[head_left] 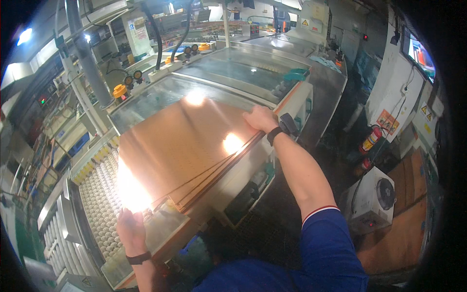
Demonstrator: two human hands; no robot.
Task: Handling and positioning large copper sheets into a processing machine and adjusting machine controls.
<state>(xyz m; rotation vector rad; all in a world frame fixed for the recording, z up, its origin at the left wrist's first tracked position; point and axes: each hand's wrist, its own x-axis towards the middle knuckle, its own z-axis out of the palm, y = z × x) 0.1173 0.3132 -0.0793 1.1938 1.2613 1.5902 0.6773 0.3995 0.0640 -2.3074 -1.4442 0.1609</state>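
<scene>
A large, shiny copper-coloured sheet (pixel 180 146) lies tilted over the machine's glass covers, with bright glare on its surface. Under its near edge one or more similar copper sheets (pixel 194 192) show, slightly fanned out. My right hand (pixel 261 119) is closed on the sheet's far right corner, thumb side on top. At the near left corner my left hand (pixel 131 228) grips the sheet's edge, its fingertips partly lost in the glare. Both wrists wear dark bands.
White roller rows (pixel 99 187) of the conveyor run at the left, beside metal rollers (pixel 63 246). Glass covers (pixel 224 73) extend away, with gauges (pixel 134 78) and orange knobs beyond. At right stand a fire extinguisher (pixel 372 140) and a white box with a fan (pixel 372 199).
</scene>
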